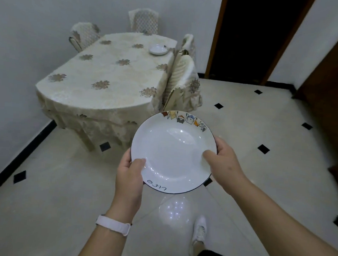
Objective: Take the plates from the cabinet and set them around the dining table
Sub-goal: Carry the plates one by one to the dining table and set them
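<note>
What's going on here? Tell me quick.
A person is carrying a white plate with a cartoon-decorated rim toward the dining table. Both hands grip it: the left hand at its near-left edge, the right hand at its right edge. One plate already sits at the table's far right corner. The rest of the flowered tablecloth shows no other plates.

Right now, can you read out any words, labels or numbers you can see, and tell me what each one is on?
"Life": handwritten-style black lettering on the near rim of the held plate, upside down from this view.
The coloured figures on that plate's far rim are pictures; no lettering can be made out there.
The plate on the table is too far away to show any text.
Nothing else carries readable writing.
</note>
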The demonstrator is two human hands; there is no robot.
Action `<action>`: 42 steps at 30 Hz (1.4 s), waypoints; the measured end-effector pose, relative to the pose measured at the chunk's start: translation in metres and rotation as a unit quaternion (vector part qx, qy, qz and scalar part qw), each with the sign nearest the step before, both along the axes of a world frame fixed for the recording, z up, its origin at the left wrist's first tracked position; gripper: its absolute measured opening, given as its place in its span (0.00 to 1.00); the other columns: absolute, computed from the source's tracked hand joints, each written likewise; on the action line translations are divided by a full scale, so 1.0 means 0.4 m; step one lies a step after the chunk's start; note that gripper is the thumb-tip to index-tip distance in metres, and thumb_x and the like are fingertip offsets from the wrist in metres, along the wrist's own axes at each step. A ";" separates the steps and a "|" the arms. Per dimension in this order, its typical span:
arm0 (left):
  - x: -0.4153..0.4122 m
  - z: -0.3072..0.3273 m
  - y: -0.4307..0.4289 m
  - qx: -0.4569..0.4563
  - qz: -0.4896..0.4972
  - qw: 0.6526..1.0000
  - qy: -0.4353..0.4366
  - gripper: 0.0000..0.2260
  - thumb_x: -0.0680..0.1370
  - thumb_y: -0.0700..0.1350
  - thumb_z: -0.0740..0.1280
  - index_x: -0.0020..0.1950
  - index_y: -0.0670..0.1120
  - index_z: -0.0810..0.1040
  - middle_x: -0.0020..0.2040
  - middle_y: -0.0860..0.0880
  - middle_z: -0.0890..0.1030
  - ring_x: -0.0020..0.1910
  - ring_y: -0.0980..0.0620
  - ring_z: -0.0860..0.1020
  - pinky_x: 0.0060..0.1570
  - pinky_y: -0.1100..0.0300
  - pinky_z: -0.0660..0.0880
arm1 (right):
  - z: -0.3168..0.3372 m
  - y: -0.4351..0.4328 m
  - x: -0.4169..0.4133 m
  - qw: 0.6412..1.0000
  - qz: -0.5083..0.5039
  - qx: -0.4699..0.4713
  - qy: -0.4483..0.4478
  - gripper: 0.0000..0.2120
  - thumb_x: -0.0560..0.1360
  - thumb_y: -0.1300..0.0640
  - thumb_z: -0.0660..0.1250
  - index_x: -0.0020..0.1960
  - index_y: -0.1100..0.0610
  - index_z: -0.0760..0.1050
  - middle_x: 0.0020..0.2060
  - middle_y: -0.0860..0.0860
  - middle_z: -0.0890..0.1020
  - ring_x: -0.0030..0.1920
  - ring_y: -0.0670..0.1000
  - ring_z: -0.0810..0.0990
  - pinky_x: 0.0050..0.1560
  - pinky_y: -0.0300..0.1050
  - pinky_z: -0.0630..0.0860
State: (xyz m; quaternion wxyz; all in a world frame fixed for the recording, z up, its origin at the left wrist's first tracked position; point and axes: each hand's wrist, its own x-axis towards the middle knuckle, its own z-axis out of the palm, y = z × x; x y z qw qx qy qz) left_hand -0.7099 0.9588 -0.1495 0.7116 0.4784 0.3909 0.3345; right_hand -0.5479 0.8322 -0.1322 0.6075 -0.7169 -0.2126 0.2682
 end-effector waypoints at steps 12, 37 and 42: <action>0.471 0.027 0.017 0.026 -0.068 0.997 0.039 0.17 0.77 0.34 0.59 0.59 0.49 0.79 0.48 0.47 0.84 0.43 0.48 0.79 0.38 0.56 0.76 | -0.008 -0.041 0.425 0.998 -0.066 -0.011 0.017 0.19 0.65 0.60 0.59 0.53 0.48 0.78 0.43 0.51 0.83 0.37 0.48 0.79 0.35 0.42 0.76; 1.138 -0.024 0.114 -0.001 -0.137 0.990 0.034 0.17 0.77 0.33 0.59 0.57 0.50 0.81 0.51 0.46 0.84 0.46 0.47 0.81 0.44 0.52 0.76 | -0.036 0.010 1.013 0.985 -0.166 -0.048 0.029 0.18 0.73 0.67 0.58 0.51 0.47 0.78 0.40 0.43 0.84 0.37 0.43 0.80 0.34 0.36 0.76; 1.313 -0.033 0.243 -0.014 -0.156 0.987 0.031 0.17 0.77 0.33 0.59 0.54 0.51 0.82 0.51 0.45 0.85 0.46 0.48 0.81 0.46 0.52 0.77 | -0.044 0.123 1.159 0.978 -0.191 -0.073 0.026 0.19 0.73 0.67 0.59 0.51 0.46 0.77 0.42 0.44 0.84 0.39 0.44 0.81 0.39 0.41 0.76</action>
